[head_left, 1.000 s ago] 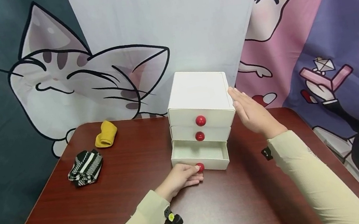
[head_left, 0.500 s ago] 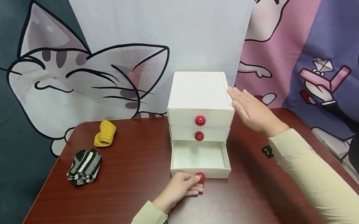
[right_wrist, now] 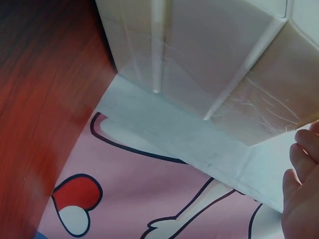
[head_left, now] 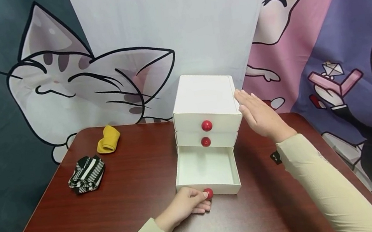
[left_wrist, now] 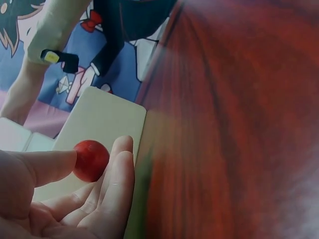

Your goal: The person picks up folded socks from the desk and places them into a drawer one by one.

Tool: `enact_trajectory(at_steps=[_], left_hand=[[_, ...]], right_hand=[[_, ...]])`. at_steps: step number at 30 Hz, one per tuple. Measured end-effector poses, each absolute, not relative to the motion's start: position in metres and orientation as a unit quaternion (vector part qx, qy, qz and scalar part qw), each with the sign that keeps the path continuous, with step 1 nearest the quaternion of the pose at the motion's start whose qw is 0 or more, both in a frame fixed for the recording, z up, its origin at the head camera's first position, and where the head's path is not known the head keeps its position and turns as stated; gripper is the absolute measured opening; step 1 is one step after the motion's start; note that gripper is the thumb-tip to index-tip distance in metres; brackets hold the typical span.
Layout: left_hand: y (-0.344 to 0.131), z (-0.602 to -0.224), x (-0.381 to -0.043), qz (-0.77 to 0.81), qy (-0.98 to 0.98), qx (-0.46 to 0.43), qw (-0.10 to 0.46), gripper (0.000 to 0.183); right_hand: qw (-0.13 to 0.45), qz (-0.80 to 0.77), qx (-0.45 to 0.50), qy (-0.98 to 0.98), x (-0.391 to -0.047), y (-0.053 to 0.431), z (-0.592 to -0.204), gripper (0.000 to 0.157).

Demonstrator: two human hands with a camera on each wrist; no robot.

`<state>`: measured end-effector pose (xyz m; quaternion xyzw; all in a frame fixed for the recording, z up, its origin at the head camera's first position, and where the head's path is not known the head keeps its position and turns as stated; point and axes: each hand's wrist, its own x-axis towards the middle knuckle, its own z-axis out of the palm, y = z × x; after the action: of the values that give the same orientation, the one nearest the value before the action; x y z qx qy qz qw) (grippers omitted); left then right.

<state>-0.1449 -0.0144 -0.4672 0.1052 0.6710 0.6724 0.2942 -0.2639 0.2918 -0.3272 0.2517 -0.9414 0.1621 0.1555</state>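
Left hand (head_left: 185,206) is pinching the red knob (head_left: 208,194) of the bottom drawer (head_left: 226,189). Grip is narrow: the thumb is pressing one side of the knob, and in the left wrist view the fingers are lying along the other side, extended past it. The drawer is standing well out of the white cabinet (head_left: 204,94), toward the person, its pale floor showing.

Right hand (head_left: 262,117) is holding nothing – fingers are lying straight and together, and the tips are resting at the cabinet's right side, close under the top edge. The right wrist view is showing only part of this hand, at the frame's edge.

The upper drawers (head_left: 186,121) are sitting in the cabinet above the pulled-out one, each bearing its own red knob. The cabinet is standing upright near the far edge of the brown table (head_left: 63,230).

Over on the person's left, two cloths are lying on the table: a folded yellow one (head_left: 108,139) and, nearer the person, a bunched black-and-white one (head_left: 87,174) – near each other, not touching, well apart from the cabinet. A cartoon backdrop (head_left: 177,23) is hanging behind the table.
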Motion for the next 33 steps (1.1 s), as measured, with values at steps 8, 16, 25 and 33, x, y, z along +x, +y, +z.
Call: enact_trajectory(at_steps=[8,16,25,33], left_hand=[[-0.013,-0.465,-0.131,0.673,0.674,0.103,0.287,0.028],[-0.014,-0.466,-0.126,0.672,0.675,0.106,0.286,0.029],[-0.019,-0.467,-0.127,0.659,0.685,0.115,0.288,0.029],[-0.023,-0.457,-0.128,0.571,0.764,0.159,0.254,0.025]], right_hand=[[0.159,0.171,0.255,-0.938,-0.266,0.292,-0.33,0.052],[0.167,0.177,0.256,-0.936,-0.266,0.291,-0.333,0.051],[0.169,0.189,0.255,-0.933,-0.266,0.29,-0.337,0.051],[0.172,0.194,0.251,-0.932,-0.265,0.29,-0.339,0.051]])
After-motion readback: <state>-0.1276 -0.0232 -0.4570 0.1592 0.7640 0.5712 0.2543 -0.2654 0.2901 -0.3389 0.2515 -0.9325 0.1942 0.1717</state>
